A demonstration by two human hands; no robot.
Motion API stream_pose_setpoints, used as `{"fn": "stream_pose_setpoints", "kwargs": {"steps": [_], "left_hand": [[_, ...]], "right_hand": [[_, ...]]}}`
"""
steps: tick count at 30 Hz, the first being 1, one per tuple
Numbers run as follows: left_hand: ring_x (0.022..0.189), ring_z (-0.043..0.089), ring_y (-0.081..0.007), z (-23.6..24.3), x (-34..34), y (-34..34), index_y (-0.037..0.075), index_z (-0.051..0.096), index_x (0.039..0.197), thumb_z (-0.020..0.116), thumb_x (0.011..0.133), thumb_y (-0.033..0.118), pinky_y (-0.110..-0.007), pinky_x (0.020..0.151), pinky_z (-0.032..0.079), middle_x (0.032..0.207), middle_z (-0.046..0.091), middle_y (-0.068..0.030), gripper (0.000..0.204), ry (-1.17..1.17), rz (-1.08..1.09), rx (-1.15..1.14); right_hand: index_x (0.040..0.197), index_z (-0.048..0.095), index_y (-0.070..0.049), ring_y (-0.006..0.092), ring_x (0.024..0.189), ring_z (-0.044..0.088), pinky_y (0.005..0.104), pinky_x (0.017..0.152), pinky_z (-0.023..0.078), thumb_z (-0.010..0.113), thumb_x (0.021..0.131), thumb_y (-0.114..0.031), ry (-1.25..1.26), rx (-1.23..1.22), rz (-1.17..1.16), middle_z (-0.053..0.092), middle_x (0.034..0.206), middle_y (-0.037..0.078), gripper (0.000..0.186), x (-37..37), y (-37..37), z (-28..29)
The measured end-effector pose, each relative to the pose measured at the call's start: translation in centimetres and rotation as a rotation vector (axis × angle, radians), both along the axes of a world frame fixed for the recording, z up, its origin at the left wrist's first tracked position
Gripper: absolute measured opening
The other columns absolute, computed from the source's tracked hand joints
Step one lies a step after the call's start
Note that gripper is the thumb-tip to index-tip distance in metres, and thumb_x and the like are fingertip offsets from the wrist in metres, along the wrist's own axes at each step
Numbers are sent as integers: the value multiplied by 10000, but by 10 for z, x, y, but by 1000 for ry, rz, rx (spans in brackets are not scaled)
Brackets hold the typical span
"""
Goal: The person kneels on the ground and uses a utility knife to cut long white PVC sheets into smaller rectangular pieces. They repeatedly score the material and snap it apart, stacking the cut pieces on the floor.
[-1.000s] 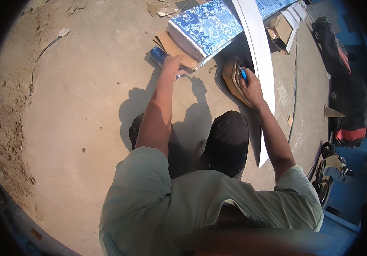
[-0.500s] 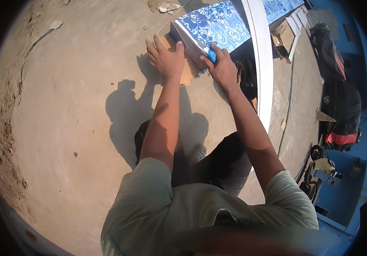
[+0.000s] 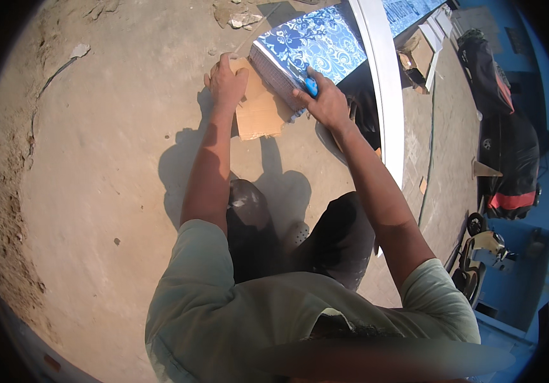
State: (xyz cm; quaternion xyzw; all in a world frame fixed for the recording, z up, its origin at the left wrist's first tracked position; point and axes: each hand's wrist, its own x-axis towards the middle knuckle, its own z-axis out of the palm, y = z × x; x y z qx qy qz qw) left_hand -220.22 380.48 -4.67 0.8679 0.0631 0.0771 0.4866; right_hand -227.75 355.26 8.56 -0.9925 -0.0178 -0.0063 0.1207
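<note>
My left hand (image 3: 226, 84) is closed, its fingers curled at the left edge of a flat brown piece of cardboard (image 3: 260, 113) near the ground. My right hand (image 3: 325, 102) is closed around a small tool with a blue handle (image 3: 311, 87); its working end is hard to make out. That hand rests at the near edge of a thick block-like thing with a blue-and-white floral top (image 3: 319, 41). The cardboard lies against the left side of this block and partly under it.
A long white strip (image 3: 383, 96) runs along the block's right side. Further right are an open cardboard box (image 3: 418, 54), a dark covered vehicle (image 3: 510, 153) and a scooter (image 3: 478, 252). Broken rubble (image 3: 244, 20) lies at the far side.
My left hand has moved left and its spread fingers have curled in at the cardboard. More of the cardboard shows beside the block. My right hand stays at the block's edge with the tool.
</note>
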Motion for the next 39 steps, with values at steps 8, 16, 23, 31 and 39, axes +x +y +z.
{"fn": "stream_pose_setpoints", "kwargs": {"steps": [8, 16, 23, 31, 39], "left_hand": [[1407, 692, -466, -34, -1, 23, 3, 643, 1549, 846, 995, 422, -546, 1186, 533, 1472, 728, -315, 724, 104, 6, -136], [1275, 756, -478, -27, 4, 31, -8, 697, 1490, 825, 999, 512, -577, 1120, 577, 1308, 805, -272, 727, 272, -40, -43], [1187, 775, -487, 1, -41, 24, 9, 719, 1293, 725, 1107, 428, -604, 997, 606, 1216, 812, -275, 458, 251, 15, 141], [1011, 805, -466, 5, -73, 9, 79, 725, 1214, 741, 1093, 413, -616, 905, 625, 1046, 809, -243, 356, 53, -100, 250], [1340, 732, -455, -9, -15, 81, 43, 709, 1523, 753, 1040, 455, -569, 1104, 586, 1375, 788, -278, 636, -56, -6, 771]], "right_hand": [[1576, 562, -94, 459, 1220, 799, 543, 1049, 609, 728, 1033, -738, 180, -7, -51, 829, 1251, 274, 859, 13, 7, 15], [1542, 545, -90, 460, 1239, 791, 556, 1042, 603, 713, 1051, -730, 185, -37, -60, 823, 1261, 284, 825, 13, 12, 17], [1573, 531, -111, 456, 1283, 770, 555, 1069, 597, 710, 1060, -719, 191, -32, -94, 801, 1330, 277, 815, 9, 18, 19], [1586, 534, -123, 457, 1293, 765, 564, 1059, 598, 718, 1049, -736, 177, 12, -105, 788, 1351, 278, 835, 12, 18, 16], [1617, 540, -139, 427, 1314, 759, 551, 1089, 595, 729, 1034, -753, 193, 5, -118, 792, 1379, 238, 867, 12, 17, 19]]}}
